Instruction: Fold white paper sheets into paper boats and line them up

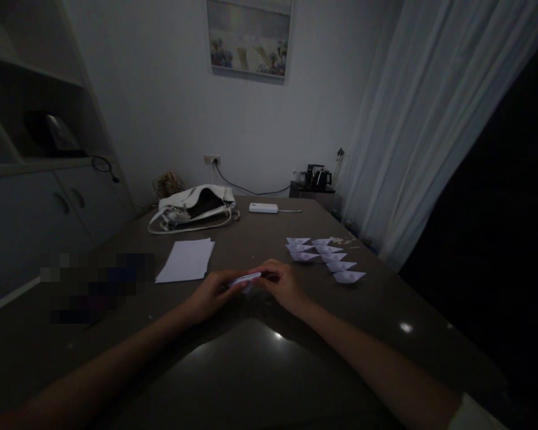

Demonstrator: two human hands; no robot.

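A small folded piece of white paper (245, 279) is held between my two hands, just above the table. My left hand (214, 292) pinches its left end, thumb in front and fingers behind. At its right end my right hand (280, 283) grips it with thumb and fingertips. Part of the paper is hidden by my fingers. To the right stand several folded paper boats (335, 257) in two rows. On the left lies a stack of white paper sheets (186, 260).
A white handbag (197, 206) lies open at the table's far left. Near the far edge is a white power bank (263, 208) with a short cable. Small scraps (341, 240) lie beyond the boats. A white curtain (399, 119) hangs along the right side.
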